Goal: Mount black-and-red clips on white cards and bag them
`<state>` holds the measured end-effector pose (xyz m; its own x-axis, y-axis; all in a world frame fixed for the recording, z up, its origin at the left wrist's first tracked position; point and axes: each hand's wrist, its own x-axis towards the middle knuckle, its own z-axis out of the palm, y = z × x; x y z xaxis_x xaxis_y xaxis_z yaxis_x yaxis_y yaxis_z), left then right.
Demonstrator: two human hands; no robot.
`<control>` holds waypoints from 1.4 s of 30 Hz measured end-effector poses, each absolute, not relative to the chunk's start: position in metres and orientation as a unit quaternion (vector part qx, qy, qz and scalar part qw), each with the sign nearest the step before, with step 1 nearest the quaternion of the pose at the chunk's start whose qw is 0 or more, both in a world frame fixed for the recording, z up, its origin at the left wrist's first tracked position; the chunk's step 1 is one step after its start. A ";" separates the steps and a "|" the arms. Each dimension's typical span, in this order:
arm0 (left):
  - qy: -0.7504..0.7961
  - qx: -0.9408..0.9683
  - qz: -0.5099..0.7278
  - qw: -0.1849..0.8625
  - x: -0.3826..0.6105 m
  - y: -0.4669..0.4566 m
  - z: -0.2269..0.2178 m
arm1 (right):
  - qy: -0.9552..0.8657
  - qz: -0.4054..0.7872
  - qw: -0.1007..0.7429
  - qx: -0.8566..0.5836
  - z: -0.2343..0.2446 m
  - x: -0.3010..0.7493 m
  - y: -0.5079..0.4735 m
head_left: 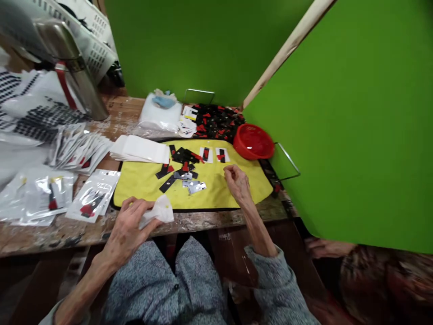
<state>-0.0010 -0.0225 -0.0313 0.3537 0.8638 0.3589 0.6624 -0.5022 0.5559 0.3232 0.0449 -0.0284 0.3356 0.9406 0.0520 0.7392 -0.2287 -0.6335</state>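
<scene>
Desk [189, 220]: bare wood, scuffed, rough-looking. Mat [219, 192]: yellow cloth, soft, matt, dark fabric edging. Small plates [197, 188]: bright metal, smooth, reflective. Dark strips [167, 184]: matt, smooth; plastic or coated metal, cannot tell. Small bag [164, 209]: thin, whitish, creased. Stacked sheets [144, 150]: white, matt, paper-like. Packets [96, 194]: clear plastic, glossy, crinkled. Bowl [252, 143]: red plastic, glossy. Flask [86, 83]: metal, satin sheen. Basket [101, 28]: white plastic, perforated. Panel [355, 126]: smooth green, dull sheen. Post [287, 49]: pale unpainted wood. Sleeve [275, 275]: nubbly cloth, matt.
</scene>
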 end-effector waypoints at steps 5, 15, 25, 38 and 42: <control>0.476 0.807 0.314 0.154 0.001 -0.021 -0.036 | -0.504 0.058 0.268 -0.819 -0.041 0.345 0.088; 0.478 0.802 0.324 0.152 0.000 -0.021 -0.039 | -0.439 0.059 0.263 -0.857 -0.066 0.341 0.115; 0.501 0.780 0.327 0.180 0.002 -0.021 -0.035 | -0.420 0.101 0.320 -0.843 -0.045 0.326 0.112; 0.489 0.768 0.344 0.229 0.001 -0.021 -0.028 | -0.602 0.513 0.313 -0.526 0.027 0.227 -0.017; 0.476 0.776 0.348 0.224 -0.004 -0.023 -0.031 | -0.651 0.521 0.248 -0.492 0.023 0.227 -0.011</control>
<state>-0.0036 -0.0231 -0.0310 0.3051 0.8943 0.3274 0.5819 -0.4472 0.6793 0.2272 -0.0108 0.0234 -0.3919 0.9001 -0.1902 0.3829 -0.0283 -0.9233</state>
